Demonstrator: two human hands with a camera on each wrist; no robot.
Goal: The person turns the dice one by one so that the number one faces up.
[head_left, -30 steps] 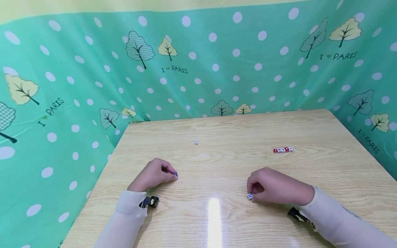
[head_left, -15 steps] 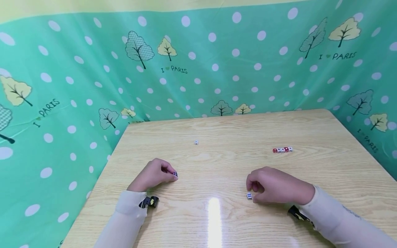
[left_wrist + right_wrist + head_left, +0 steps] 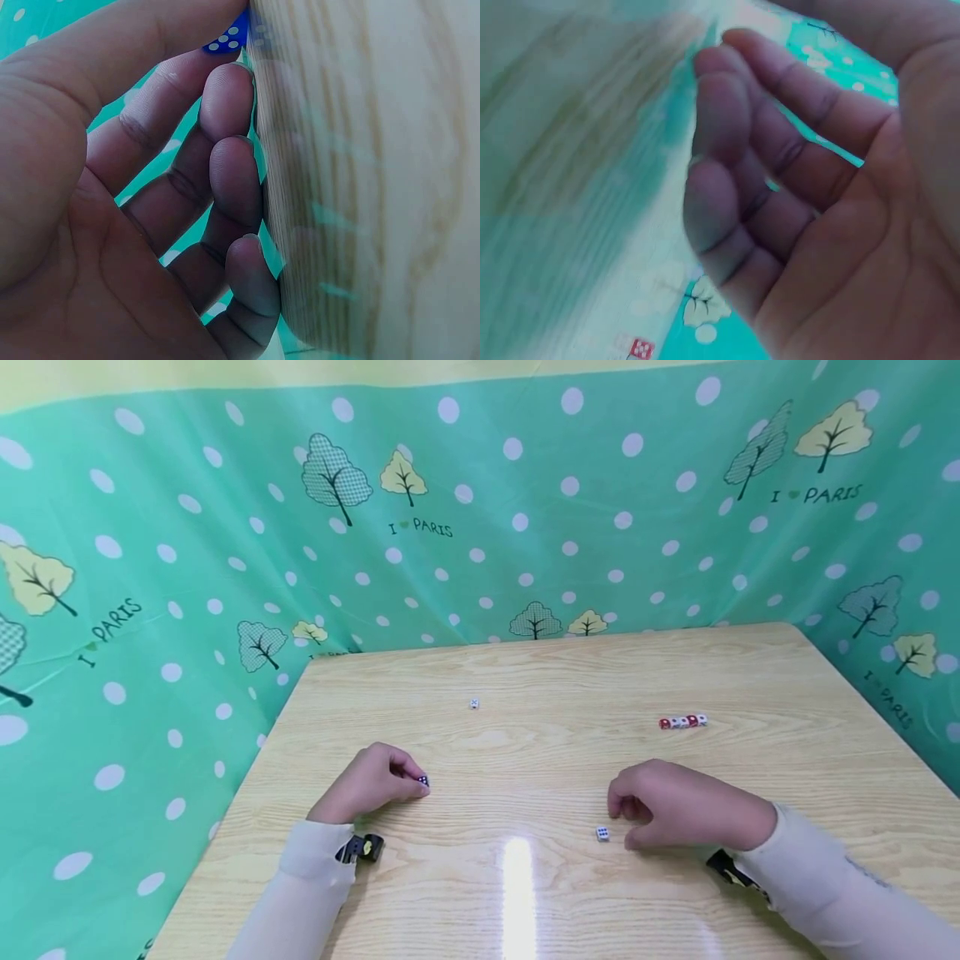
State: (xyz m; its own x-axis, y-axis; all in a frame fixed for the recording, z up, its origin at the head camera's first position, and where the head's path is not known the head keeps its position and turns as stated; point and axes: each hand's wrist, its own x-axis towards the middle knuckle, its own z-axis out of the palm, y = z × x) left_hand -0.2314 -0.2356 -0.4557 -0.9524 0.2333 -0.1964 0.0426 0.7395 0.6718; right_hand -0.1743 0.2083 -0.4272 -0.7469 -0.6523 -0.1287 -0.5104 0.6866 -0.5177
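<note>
My left hand (image 3: 378, 783) pinches a blue die (image 3: 423, 781) with white dots against the table, between thumb and index finger. In the left wrist view the blue die (image 3: 226, 37) peeks out at the fingertips, its upper part cut off by the frame. On the right, a white die (image 3: 602, 833) with dark blue dots lies on the wood by itself. Just right of it hovers my right hand (image 3: 675, 806), thumb and index finger parted, the other fingers loosely bent. Nothing is between the fingers of that hand (image 3: 802, 165) in the right wrist view.
A tight row of red and white dice (image 3: 683, 722) lies farther back on the right. One white die (image 3: 474, 703) sits alone near the back middle. The wooden table (image 3: 517, 743) is bordered by a green dotted cloth (image 3: 450, 468) behind and at both sides.
The right hand has let go of the white die and drawn back a little to the right, leaving it on the table. The left hand stays where it was with the blue die.
</note>
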